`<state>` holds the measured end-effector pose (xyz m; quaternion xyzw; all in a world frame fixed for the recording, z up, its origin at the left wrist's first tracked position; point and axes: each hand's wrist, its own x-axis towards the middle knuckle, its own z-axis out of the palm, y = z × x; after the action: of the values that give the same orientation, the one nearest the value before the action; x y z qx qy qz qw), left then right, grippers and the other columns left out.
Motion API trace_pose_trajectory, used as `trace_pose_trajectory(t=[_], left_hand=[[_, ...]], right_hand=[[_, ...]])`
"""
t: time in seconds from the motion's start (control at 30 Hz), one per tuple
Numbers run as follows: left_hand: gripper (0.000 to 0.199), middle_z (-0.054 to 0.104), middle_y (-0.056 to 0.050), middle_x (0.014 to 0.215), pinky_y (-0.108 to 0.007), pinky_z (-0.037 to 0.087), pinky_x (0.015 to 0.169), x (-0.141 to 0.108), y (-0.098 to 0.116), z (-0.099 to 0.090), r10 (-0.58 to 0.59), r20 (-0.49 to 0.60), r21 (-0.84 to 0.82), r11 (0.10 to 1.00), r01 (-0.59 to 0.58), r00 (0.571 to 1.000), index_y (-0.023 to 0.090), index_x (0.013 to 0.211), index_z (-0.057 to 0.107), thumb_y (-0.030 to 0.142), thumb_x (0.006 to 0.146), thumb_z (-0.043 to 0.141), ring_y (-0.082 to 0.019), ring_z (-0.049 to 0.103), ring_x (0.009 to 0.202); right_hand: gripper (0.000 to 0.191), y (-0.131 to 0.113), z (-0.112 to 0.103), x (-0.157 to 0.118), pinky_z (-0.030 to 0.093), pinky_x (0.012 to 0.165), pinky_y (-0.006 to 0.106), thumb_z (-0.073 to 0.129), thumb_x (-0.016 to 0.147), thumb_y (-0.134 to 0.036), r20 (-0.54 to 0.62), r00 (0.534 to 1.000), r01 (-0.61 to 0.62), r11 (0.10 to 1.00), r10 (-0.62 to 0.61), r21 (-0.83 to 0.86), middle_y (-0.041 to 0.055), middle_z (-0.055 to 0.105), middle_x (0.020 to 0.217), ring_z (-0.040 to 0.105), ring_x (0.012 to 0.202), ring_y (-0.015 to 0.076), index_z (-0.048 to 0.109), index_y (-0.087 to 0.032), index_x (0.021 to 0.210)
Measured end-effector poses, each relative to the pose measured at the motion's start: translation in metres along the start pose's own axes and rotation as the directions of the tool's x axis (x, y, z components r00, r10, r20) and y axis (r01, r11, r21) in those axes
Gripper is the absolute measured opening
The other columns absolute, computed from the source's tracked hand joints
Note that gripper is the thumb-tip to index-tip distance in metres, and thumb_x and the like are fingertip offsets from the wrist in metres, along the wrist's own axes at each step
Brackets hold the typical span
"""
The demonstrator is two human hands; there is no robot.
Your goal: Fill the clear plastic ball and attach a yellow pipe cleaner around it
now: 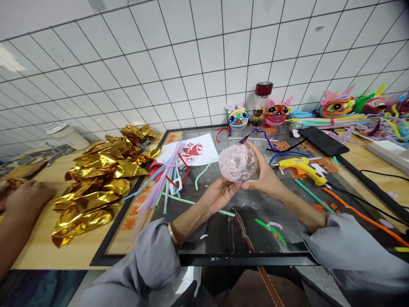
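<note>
A clear round ball (238,162) with pale pink, flaky material inside or on it is held up over the dark glass-like board (249,247). My left hand (219,194) cups it from below, palm up, with the fingers under its lower edge. My right hand (263,175) grips its right side, thumb low and fingers behind. A yellow glue gun (302,168) lies to the right of my right hand. Lilac, blue and green pipe cleaners (161,183) lie in a bundle left of my left hand.
Crumpled gold foil (96,187) lies left; another person's hand (28,196) is beyond it. White paper (204,149) with a red print lies behind. A bottle (260,104) and decorated balls (238,117) stand by the wall. A black pouch (324,140) and cables lie right.
</note>
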<state>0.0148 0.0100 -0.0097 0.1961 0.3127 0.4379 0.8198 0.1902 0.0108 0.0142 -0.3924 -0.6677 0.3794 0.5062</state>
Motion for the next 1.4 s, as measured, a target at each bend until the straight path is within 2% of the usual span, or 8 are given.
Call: trace_pose_trajectory(t=[0.17, 0.33, 0.53, 0.8, 1.07, 1.23, 1.3, 1.4], left_hand=[[0.018, 0.076, -0.005, 0.087, -0.022, 0.059, 0.084, -0.004, -0.004, 0.005, -0.009, -0.023, -0.017, 1.000, 0.008, 1.000, 0.010, 0.100, 0.070, 0.007, 0.089, 0.056, -0.011, 0.071, 0.079], [0.015, 0.075, -0.005, 0.084, -0.022, 0.060, 0.085, -0.010, -0.007, 0.010, -0.033, -0.028, -0.030, 0.999, 0.033, 0.999, 0.010, 0.085, 0.069, 0.006, 0.089, 0.055, -0.010, 0.072, 0.078], [0.012, 0.076, -0.005, 0.084, -0.023, 0.060, 0.088, -0.011, -0.007, 0.010, -0.020, -0.027, -0.015, 1.000, 0.020, 0.999, 0.009, 0.084, 0.070, 0.006, 0.087, 0.059, -0.011, 0.072, 0.078], [0.013, 0.079, -0.006, 0.090, -0.026, 0.059, 0.087, -0.005, 0.000, 0.002, 0.066, 0.013, 0.069, 0.995, -0.067, 0.998, 0.011, 0.088, 0.073, 0.007, 0.077, 0.069, -0.014, 0.073, 0.083], [0.022, 0.078, -0.004, 0.092, -0.029, 0.058, 0.086, -0.005, -0.004, -0.002, 0.080, 0.092, 0.162, 0.982, -0.095, 0.992, 0.014, 0.090, 0.072, 0.018, 0.070, 0.081, -0.015, 0.072, 0.084], [0.033, 0.076, -0.006, 0.089, -0.033, 0.058, 0.083, -0.004, 0.005, -0.007, 0.050, 0.096, 0.301, 0.950, -0.077, 0.994, 0.014, 0.095, 0.066, 0.024, 0.068, 0.082, -0.020, 0.074, 0.082], [0.043, 0.075, -0.005, 0.096, -0.034, 0.059, 0.080, -0.004, 0.014, -0.008, 0.122, 0.091, 0.333, 0.932, -0.146, 0.988, 0.018, 0.105, 0.063, 0.026, 0.067, 0.081, -0.019, 0.073, 0.081], [0.067, 0.063, -0.007, 0.133, -0.042, 0.059, 0.089, -0.008, 0.026, -0.009, 0.285, 0.142, 0.388, 0.865, -0.318, 0.948, 0.028, 0.133, 0.050, 0.040, 0.073, 0.077, -0.022, 0.071, 0.100]], right_hand=[[0.114, -0.001, 0.002, -0.002, 0.028, 0.121, 0.052, 0.090, 0.053, -0.058, -0.094, 0.989, 0.098, 0.977, -0.117, -0.190, 0.0154, 0.045, 0.151, 0.041, 0.142, 0.0356, 0.039, -0.023, 0.148], [0.087, -0.002, 0.001, 0.000, 0.041, 0.112, 0.050, 0.087, 0.058, -0.053, -0.153, 0.978, 0.113, 0.976, -0.143, -0.187, 0.0114, 0.060, 0.133, 0.055, 0.126, 0.0325, 0.052, -0.023, 0.132], [0.087, 0.001, -0.001, 0.000, 0.043, 0.111, 0.048, 0.088, 0.058, -0.053, -0.130, 0.986, 0.089, 0.987, -0.107, -0.134, 0.0101, 0.060, 0.132, 0.056, 0.127, 0.0321, 0.052, -0.024, 0.132], [0.119, 0.001, -0.002, 0.001, 0.031, 0.121, 0.050, 0.090, 0.049, -0.062, -0.054, 0.998, 0.008, 1.000, -0.007, 0.011, 0.0158, 0.040, 0.155, 0.039, 0.145, 0.0352, 0.038, -0.022, 0.147], [0.085, -0.003, 0.006, -0.002, 0.043, 0.110, 0.047, 0.087, 0.059, -0.045, -0.160, 0.985, 0.059, 0.998, -0.061, -0.019, 0.0110, 0.057, 0.134, 0.056, 0.125, 0.0291, 0.048, -0.023, 0.132], [0.082, -0.005, 0.002, -0.001, 0.045, 0.108, 0.046, 0.085, 0.059, -0.038, -0.164, 0.982, 0.082, 0.993, -0.095, -0.084, 0.0095, 0.059, 0.131, 0.057, 0.123, 0.0287, 0.048, -0.024, 0.131], [0.082, -0.006, 0.000, -0.001, 0.044, 0.110, 0.047, 0.085, 0.059, -0.037, -0.144, 0.982, 0.099, 0.984, -0.121, -0.147, 0.0101, 0.058, 0.133, 0.056, 0.125, 0.0297, 0.048, -0.024, 0.131], [0.083, -0.005, 0.002, -0.003, 0.044, 0.109, 0.050, 0.085, 0.058, -0.035, -0.068, 0.983, 0.145, 0.950, -0.169, -0.277, 0.0123, 0.057, 0.134, 0.056, 0.125, 0.0320, 0.049, -0.023, 0.132]])
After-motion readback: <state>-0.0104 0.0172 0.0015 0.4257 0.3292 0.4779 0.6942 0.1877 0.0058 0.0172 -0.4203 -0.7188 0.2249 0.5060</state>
